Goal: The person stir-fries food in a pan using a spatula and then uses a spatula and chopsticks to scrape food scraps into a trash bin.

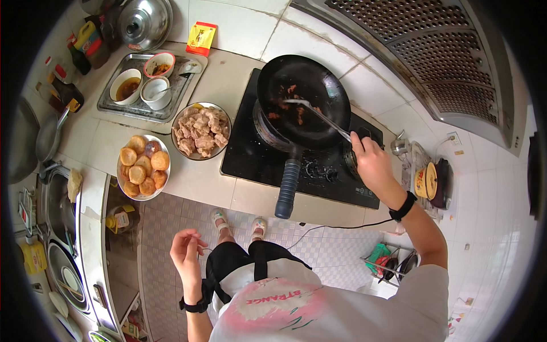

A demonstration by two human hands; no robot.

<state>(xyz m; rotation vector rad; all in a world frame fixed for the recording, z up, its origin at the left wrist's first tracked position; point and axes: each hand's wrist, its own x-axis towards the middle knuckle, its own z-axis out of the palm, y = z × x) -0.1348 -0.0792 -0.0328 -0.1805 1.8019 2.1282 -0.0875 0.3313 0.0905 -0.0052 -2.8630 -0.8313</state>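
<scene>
My right hand [371, 164] is closed on the handle of a metal spatula [322, 117], whose head rests inside a black wok [333, 92] among small reddish-brown bits. The wok sits on a black cooktop [245, 158], its blue-grey ridged handle [287, 188] pointing towards me. My left hand [186, 252] hangs over the floor, empty, with fingers loosely curled. Left of the cooktop are a bowl of pale meat chunks [203, 130] and a plate of round golden-brown pieces [143, 166].
A metal tray [107, 104] holds several small bowls at the back left. Bottles [77, 60], a steel lid [145, 23] and a red-yellow packet [201, 39] stand near the wall. A sink [60, 205] is left; a range hood [444, 64] overhangs the right.
</scene>
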